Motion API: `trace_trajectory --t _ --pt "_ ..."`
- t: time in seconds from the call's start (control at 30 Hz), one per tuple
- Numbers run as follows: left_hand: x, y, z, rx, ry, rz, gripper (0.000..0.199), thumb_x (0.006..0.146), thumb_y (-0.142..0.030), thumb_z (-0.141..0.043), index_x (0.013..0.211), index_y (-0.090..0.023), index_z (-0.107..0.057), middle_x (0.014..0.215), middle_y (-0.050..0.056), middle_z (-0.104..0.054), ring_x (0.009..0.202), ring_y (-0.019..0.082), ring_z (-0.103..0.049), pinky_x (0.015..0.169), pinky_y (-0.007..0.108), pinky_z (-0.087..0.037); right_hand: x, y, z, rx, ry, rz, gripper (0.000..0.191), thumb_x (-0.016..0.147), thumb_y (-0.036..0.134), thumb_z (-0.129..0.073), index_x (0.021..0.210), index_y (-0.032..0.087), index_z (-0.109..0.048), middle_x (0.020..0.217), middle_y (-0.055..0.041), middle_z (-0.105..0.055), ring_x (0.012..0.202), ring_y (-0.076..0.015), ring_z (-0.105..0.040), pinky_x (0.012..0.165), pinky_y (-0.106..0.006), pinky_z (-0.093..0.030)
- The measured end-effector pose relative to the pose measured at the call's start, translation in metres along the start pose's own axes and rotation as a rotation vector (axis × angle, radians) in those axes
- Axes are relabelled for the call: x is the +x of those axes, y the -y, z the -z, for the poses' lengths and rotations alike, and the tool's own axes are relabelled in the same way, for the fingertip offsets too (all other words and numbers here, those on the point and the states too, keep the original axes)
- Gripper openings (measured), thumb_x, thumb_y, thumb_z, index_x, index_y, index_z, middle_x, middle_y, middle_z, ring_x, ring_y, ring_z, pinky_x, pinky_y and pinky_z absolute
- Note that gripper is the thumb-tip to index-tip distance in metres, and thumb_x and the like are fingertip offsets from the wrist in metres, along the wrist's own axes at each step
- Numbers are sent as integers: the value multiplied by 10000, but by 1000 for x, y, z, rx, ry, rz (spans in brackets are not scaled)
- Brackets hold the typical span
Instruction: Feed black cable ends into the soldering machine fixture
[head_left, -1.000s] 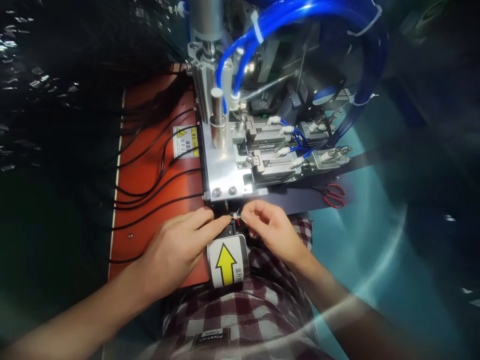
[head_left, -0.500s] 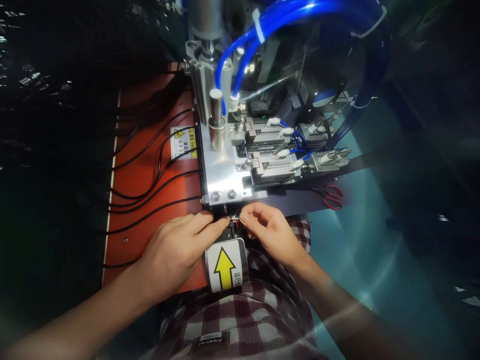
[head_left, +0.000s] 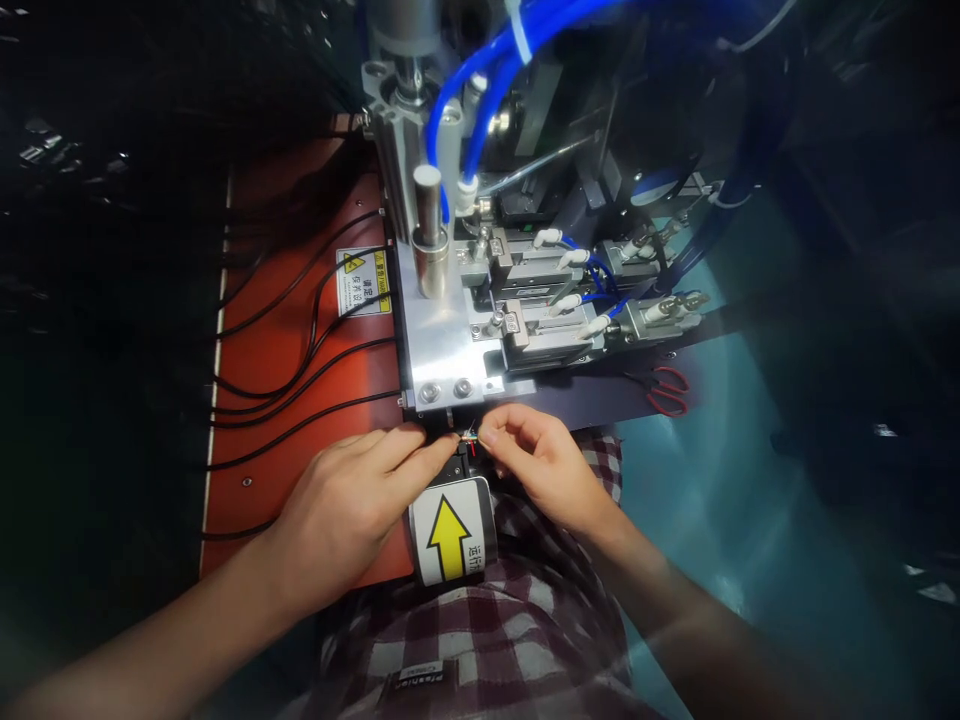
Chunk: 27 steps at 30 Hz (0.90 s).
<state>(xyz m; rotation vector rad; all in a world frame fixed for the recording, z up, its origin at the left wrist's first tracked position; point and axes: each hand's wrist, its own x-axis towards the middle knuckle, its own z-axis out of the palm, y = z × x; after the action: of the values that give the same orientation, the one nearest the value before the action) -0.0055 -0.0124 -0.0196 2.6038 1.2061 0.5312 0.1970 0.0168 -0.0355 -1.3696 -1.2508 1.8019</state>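
Observation:
Small coloured wires (head_left: 470,437), one of them red, lie between my fingertips at the front edge of the metal machine (head_left: 450,350). My left hand (head_left: 367,480) comes in from the left, its fingers closed on the left end of the wires, with the thumb and index fingertips at a small black block. On the right, my right hand (head_left: 536,460) pinches the other end of the wires between thumb and index finger. Just below the wires is a white label with a yellow arrow (head_left: 448,537). The exact tips of the wires are too small to make out.
Black cables (head_left: 322,405) cross the red surface (head_left: 292,450) at the left. Red-handled scissors (head_left: 667,390) lie on the dark strip at the right. Metal cylinders with blue air hoses (head_left: 487,70) rise behind my hands. A checked cloth (head_left: 525,650) covers the lap.
The view has shifted slightly, and the machine's upper parts sit a little further left and higher. My hands keep nearly the same place and grip.

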Motion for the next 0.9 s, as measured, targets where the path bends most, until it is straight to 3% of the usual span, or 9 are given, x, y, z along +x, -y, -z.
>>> trace_trajectory --t 0.9 --pt "2 -1 0 10 -10 4 281 902 -106 -427 1141 -112 -573 887 81 -651 717 183 -605 614 296 -483 -1 -1 0 -35 -14 20 148 824 291 -558 747 164 -549 596 34 -452 541 -105 -395 520 -238 -331"
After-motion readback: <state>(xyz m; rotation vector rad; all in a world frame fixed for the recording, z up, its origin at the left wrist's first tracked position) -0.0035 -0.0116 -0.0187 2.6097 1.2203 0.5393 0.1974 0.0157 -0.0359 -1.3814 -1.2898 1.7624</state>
